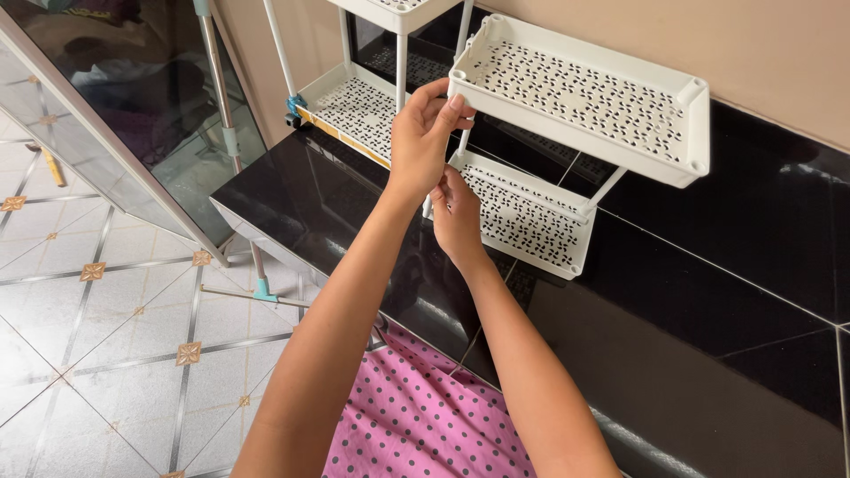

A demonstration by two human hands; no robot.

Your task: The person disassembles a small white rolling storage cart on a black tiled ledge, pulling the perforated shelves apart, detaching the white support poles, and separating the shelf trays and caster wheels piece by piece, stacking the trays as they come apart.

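left hand [423, 133] pinching corner of upper white shelf tray [584, 97] | right hand [458, 217] gripping white post [462, 142] under it | lower tray [527, 217] on black counter [708, 292]

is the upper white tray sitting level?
No, the upper white tray is tilted, its far right end lower, while the left hand grips its corner and the right hand holds the post beneath.
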